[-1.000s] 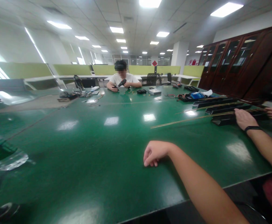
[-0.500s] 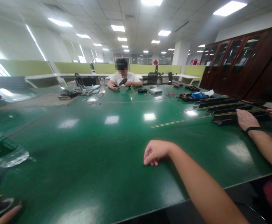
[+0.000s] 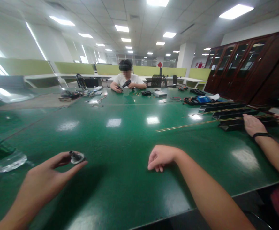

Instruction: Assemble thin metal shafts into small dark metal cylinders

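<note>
My left hand [image 3: 50, 175] is raised over the green table at the left, its thumb and fingers pinching a small round metal part [image 3: 77, 157]. This part has a silvery, toothed-looking rim and a dark hollow stub on top; its exact kind is unclear. Near the middle, my right hand [image 3: 159, 158] rests on the table [image 3: 120, 191] with its fingers curled in. Nothing shows between those fingers. Left of my left hand stands a clear plastic bottle [image 3: 5, 156] with a green label, cut by the frame edge.
At the right, another person's hand [image 3: 254, 125] with a black wristband lies by black channel bars [image 3: 230, 124] and thin brass-coloured rods [image 3: 189, 125]. Across the table a person in white [image 3: 127, 80] holds a power tool [image 3: 126, 83]. A blue item [image 3: 204, 99] lies far right.
My left hand has come up from the lower left corner toward the middle, carrying the round metal part. My right hand has stayed in place.
</note>
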### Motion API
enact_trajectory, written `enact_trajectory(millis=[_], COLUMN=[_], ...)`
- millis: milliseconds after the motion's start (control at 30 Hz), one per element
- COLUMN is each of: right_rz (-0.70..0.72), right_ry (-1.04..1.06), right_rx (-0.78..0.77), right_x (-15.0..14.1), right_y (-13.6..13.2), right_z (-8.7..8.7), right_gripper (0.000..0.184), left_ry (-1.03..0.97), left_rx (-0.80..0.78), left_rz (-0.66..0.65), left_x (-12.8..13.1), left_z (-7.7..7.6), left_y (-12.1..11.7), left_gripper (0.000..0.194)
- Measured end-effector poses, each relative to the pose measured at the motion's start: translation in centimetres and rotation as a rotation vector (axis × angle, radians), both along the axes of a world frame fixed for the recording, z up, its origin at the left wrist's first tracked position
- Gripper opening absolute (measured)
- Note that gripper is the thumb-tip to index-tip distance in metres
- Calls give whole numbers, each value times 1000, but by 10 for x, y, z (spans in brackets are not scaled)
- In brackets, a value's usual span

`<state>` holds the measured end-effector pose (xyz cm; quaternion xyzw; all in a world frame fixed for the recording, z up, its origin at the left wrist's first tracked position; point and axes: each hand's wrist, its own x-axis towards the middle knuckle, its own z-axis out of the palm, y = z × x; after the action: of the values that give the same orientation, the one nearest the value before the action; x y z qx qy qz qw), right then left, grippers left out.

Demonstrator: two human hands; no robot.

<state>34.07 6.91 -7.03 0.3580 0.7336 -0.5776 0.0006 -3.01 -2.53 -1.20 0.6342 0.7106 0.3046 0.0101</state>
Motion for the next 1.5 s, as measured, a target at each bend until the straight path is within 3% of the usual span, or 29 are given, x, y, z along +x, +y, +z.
enact_trajectory(millis=[200, 300, 500, 633, 833, 1000, 1167, 1367, 1500], right_rz=[51, 21, -23, -41, -57, -69, -65, -111, -145], right_ry=[61, 90, 164, 263, 287, 303, 310, 322, 308], right_rx=[-33, -12, 101, 135, 181, 193, 196, 222, 268], right_x=[7, 9, 2, -5, -6, -6, -6, -6, -5], right_y=[3, 5, 2, -3, -6, -8, -7, -6, -6], right_z=[1, 1, 1, 0, -1, 2, 4, 2, 3], right_gripper=[43, 40, 37, 37, 35, 34, 33, 35, 36], left_ry=[-69, -95, -221, -291, -360, -337, -346, -353, -303], left_rx=[-19, -51, -126, -162, -167, -162, -116, -128, -54], left_rz=[-486, -642, -766, -876, -869, -871, -856, -781, -727], left_x=[90, 126, 146, 145, 143, 143, 144, 143, 139], left_z=[1, -11, -51, -55, -51, -50, -49, -50, -52], left_y=[49, 62, 56, 48, 49, 48, 48, 48, 50], left_gripper=[34, 21, 25, 23, 33, 20, 21, 21, 22])
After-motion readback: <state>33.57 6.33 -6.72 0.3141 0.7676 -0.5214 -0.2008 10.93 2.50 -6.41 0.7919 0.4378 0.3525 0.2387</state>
